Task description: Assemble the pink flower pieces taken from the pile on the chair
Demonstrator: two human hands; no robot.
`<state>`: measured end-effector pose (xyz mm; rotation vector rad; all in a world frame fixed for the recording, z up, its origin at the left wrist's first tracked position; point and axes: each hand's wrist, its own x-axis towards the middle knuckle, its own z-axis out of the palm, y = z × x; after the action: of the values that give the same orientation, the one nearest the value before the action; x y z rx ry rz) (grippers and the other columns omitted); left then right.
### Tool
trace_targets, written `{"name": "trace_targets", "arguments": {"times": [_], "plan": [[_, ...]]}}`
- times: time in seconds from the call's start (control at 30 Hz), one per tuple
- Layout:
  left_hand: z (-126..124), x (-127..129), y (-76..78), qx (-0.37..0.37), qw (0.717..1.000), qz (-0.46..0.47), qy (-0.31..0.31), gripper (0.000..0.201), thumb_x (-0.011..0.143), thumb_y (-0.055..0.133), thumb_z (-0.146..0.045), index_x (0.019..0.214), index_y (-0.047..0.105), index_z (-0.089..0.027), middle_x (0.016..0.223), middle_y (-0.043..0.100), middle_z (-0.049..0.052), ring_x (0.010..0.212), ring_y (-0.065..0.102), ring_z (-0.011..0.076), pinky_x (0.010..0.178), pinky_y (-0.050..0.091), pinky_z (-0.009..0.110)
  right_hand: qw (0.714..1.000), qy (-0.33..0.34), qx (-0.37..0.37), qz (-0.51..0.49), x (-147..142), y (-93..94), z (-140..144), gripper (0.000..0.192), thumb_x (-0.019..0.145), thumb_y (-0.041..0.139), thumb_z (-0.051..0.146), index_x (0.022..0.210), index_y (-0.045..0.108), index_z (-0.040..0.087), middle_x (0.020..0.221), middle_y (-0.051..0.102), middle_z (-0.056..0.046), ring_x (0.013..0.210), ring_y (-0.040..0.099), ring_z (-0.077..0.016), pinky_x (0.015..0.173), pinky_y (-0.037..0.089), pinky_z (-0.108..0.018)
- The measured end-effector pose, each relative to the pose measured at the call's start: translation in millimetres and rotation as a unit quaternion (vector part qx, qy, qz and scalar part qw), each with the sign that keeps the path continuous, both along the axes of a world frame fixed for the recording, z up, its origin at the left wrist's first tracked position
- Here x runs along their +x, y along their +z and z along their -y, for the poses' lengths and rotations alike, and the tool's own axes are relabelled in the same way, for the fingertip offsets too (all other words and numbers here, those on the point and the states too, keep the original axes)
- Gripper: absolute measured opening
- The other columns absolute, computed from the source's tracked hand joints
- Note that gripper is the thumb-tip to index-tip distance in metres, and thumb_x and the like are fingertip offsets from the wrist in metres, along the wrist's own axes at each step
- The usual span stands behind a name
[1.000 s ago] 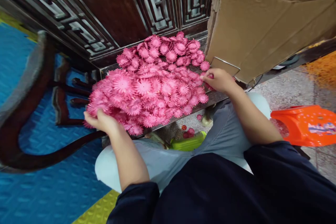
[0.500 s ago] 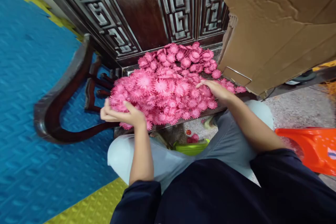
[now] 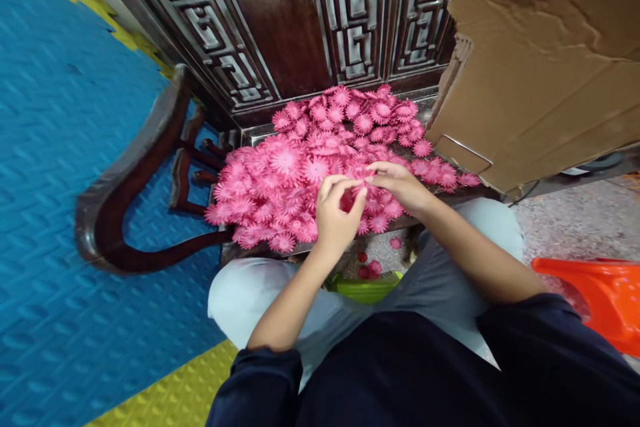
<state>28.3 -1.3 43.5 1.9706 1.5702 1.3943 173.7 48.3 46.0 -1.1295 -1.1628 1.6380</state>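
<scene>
A large heap of pink artificial flowers (image 3: 285, 163), flat round heads with fringed petals, covers the dark wooden bench seat. Over the front right part of the heap, my two hands meet fingertip to fingertip. My left hand (image 3: 339, 213) is closed in a pinch, thumb against fingers, on a pink flower. From the other side my right hand (image 3: 400, 188) pinches at the same spot, thumb and forefinger near the left fingertips. Pink petals show between the fingers, but most of the held flower is hidden and blends with the heap.
A carved bench back (image 3: 280, 20) rises behind the heap, with a curved armrest (image 3: 90, 213) at left. A torn cardboard box (image 3: 545, 80) stands at right. Below are a green container (image 3: 365, 289) and fallen flowers. An orange plastic stool (image 3: 600, 293) is at far right.
My left hand has moved right from the heap's left edge to meet my right hand. Another pink flower now shows on the floor below the bench. The view has shifted slightly.
</scene>
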Motion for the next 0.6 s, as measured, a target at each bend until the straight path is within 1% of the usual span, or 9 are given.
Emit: {"name": "trace_targets", "arguments": {"times": [0.1,0.2,0.27,0.33,0.4,0.5,0.53,0.6], "plan": [[-6.2,-6.5,-1.3,-0.028,0.999,0.046,-0.006,0.009,0.080,0.058,-0.021,0.086,0.065,-0.019,0.087,0.061,0.003,0.082,0.059,0.0126,0.076,0.050,0.027,1.000,0.012,0.008,-0.014,-0.5,4.5,1.3,0.021,0.059,0.074,0.024,0.077,0.065,0.018,0.072,0.060,0.004,0.067,0.051,-0.0089,0.071,0.041,-0.026],[-5.9,-8.3,-6.0,-0.027,0.996,0.078,0.016,0.016,0.080,0.059,-0.021,0.095,0.064,-0.018,0.086,0.064,0.002,0.077,0.060,0.0112,0.075,0.051,0.026,0.997,0.039,0.001,-0.060,-0.8,4.7,4.0,0.021,0.058,0.076,0.023,0.076,0.066,0.020,0.074,0.061,0.004,0.069,0.052,-0.0087,0.073,0.043,-0.026],[-4.6,-9.0,-9.7,-0.010,0.996,0.080,0.032,0.018,0.081,0.059,-0.022,0.097,0.064,-0.018,0.087,0.066,0.003,0.079,0.061,0.0116,0.078,0.051,0.028,0.994,0.050,-0.011,-0.092,-0.7,0.9,5.1,0.023,0.056,0.078,0.021,0.076,0.067,0.021,0.074,0.062,0.005,0.069,0.054,-0.0084,0.074,0.044,-0.026],[-4.0,-10.8,-12.9,0.008,0.997,0.069,0.038,0.017,0.080,0.060,-0.023,0.095,0.066,-0.018,0.089,0.068,0.003,0.083,0.062,0.0126,0.081,0.051,0.029,0.991,0.060,-0.024,-0.121,0.0,-5.0,5.8,0.024,0.055,0.079,0.022,0.076,0.068,0.021,0.072,0.062,0.005,0.068,0.055,-0.0081,0.075,0.045,-0.026],[-4.4,-13.7,-15.6,0.016,0.997,0.063,0.036,0.016,0.080,0.061,-0.023,0.094,0.068,-0.019,0.092,0.070,0.004,0.087,0.064,0.0134,0.083,0.051,0.030,0.984,0.091,-0.037,-0.150,0.7,-10.8,7.1,0.023,0.059,0.078,0.028,0.079,0.069,0.021,0.072,0.063,0.003,0.069,0.057,-0.0094,0.077,0.046,-0.028],[-4.8,-16.6,-19.4,0.018,0.998,0.063,0.015,0.013,0.081,0.061,-0.022,0.091,0.069,-0.019,0.091,0.071,0.004,0.088,0.065,0.0138,0.084,0.051,0.031,0.972,0.139,-0.054,-0.181,0.4,-18.1,11.4,0.026,0.063,0.076,0.037,0.082,0.069,0.020,0.072,0.064,0.000,0.069,0.058,-0.0113,0.079,0.048,-0.031],[-4.4,-16.4,-20.6,0.020,0.998,0.063,0.008,0.012,0.081,0.060,-0.022,0.089,0.070,-0.019,0.091,0.072,0.004,0.088,0.065,0.0140,0.085,0.051,0.032,0.971,0.142,-0.060,-0.185,-0.1,-20.4,13.2,0.026,0.063,0.076,0.037,0.082,0.069,0.020,0.071,0.063,0.000,0.068,0.057,-0.0110,0.078,0.048,-0.031],[-3.0,-14.1,-22.9,0.026,0.998,0.058,-0.002,0.011,0.081,0.060,-0.022,0.087,0.070,-0.020,0.092,0.072,0.004,0.089,0.065,0.0143,0.085,0.050,0.034,0.972,0.117,-0.074,-0.188,-1.2,-25.1,16.7,0.024,0.061,0.077,0.035,0.078,0.067,0.021,0.069,0.061,0.002,0.065,0.055,-0.0097,0.075,0.047,-0.029]]}}
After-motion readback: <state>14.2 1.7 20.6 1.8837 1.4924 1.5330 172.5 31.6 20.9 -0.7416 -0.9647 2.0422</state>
